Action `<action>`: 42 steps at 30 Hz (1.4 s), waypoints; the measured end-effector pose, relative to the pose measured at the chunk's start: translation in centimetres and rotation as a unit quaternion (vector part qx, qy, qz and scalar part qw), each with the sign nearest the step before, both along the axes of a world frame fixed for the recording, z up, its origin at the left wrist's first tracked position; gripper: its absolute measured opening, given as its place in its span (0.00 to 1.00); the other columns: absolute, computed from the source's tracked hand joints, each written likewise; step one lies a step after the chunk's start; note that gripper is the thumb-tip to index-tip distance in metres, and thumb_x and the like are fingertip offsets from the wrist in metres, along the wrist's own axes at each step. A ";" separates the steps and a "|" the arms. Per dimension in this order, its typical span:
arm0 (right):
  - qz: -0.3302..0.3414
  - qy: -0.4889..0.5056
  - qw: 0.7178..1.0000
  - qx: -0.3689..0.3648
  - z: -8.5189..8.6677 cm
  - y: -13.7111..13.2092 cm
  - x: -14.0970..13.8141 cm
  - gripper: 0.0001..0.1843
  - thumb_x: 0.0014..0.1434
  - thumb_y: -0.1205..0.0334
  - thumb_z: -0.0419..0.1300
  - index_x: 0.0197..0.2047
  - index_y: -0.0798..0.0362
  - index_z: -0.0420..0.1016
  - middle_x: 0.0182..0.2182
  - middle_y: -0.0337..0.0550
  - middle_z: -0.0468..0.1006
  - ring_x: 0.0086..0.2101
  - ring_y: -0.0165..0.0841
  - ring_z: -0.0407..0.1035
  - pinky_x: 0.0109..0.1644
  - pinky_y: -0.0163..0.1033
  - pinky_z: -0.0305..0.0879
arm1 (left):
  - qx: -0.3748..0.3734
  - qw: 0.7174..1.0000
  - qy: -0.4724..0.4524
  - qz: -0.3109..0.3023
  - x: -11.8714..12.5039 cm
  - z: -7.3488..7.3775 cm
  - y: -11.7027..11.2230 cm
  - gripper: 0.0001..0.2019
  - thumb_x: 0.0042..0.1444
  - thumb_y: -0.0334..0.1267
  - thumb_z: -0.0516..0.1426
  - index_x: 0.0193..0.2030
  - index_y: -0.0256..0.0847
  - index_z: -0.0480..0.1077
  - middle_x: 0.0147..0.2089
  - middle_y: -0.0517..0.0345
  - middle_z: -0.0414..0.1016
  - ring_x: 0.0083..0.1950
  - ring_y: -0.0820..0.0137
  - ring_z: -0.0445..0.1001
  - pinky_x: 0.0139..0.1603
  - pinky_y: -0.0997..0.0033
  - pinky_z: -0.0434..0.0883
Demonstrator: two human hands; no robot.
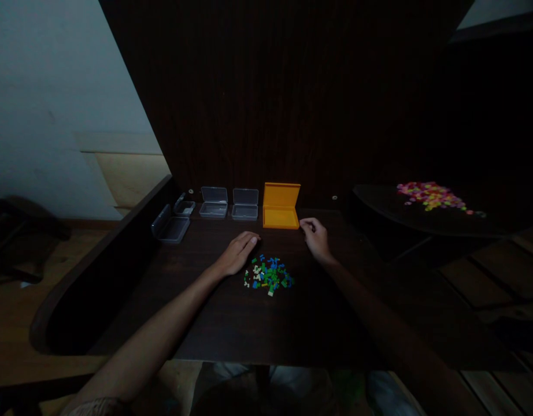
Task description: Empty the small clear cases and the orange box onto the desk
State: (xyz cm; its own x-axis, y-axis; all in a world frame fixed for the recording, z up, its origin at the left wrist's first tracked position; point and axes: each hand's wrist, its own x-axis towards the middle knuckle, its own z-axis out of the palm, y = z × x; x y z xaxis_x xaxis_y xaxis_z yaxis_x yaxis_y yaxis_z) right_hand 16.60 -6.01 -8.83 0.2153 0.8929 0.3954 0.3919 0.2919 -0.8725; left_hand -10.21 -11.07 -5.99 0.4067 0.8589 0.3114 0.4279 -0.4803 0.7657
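Observation:
A small pile of toy building bricks [271, 276] in blue, green, cream and a little yellow lies on the dark table. Just left of and behind the pile, my left hand [239, 253] rests palm down on the tabletop, fingers stretched out, holding nothing. My right hand [315, 236] is at the right front corner of an orange box [281, 218], whose hinged lid stands upright. The fingers of this hand are curled inward, their tips beside or touching the box's edge. Whether something small is between them, I cannot make out.
Clear plastic boxes [213, 210] with raised lids stand along the back and left of the table [232, 329]. A dark panel [249, 104] rises behind. On a side shelf [388, 214] at right lies a heap of pink and yellow pieces [433, 195].

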 end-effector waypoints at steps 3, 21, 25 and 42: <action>-0.029 -0.028 0.999 0.025 0.1 0.8 -0.2 0.14 0.56 0.52 0.57 0.35 0.53 0.77 0.36 0.46 0.75 0.34 0.34 0.68 0.40 0.41 0.67 | 0.014 1.000 0.017 0.008 -0.1 -0.3 0.3 0.19 0.68 0.47 0.44 0.48 0.40 0.72 0.52 0.49 0.75 0.57 0.63 0.71 0.63 0.56 0.66; -0.009 -0.105 0.994 0.001 -0.3 0.7 0.2 0.09 0.53 0.57 0.62 0.30 0.53 0.81 0.34 0.46 0.78 0.29 0.33 0.69 0.38 0.41 0.69 | 0.031 0.992 0.093 -0.082 -1.8 0.3 0.7 0.12 0.54 0.36 0.60 0.46 0.41 0.73 0.57 0.47 0.73 0.59 0.59 0.70 0.62 0.50 0.67; -0.008 -0.111 0.994 -0.011 -0.1 0.5 0.2 0.09 0.53 0.59 0.61 0.31 0.53 0.81 0.33 0.45 0.78 0.27 0.32 0.69 0.36 0.39 0.68 | 0.033 0.993 0.093 -0.072 -1.6 0.2 0.5 0.13 0.58 0.39 0.58 0.49 0.43 0.72 0.56 0.49 0.73 0.59 0.60 0.71 0.62 0.50 0.67; -0.046 -0.019 0.998 -0.027 0.4 0.8 0.1 0.08 0.52 0.57 0.54 0.27 0.52 0.70 0.21 0.37 0.70 0.21 0.29 0.64 0.24 0.33 0.61 | 0.018 0.984 0.170 -0.040 -0.6 0.3 0.2 0.28 0.67 0.52 0.43 0.71 0.45 0.52 0.74 0.49 0.51 0.73 0.59 0.51 0.71 0.47 0.52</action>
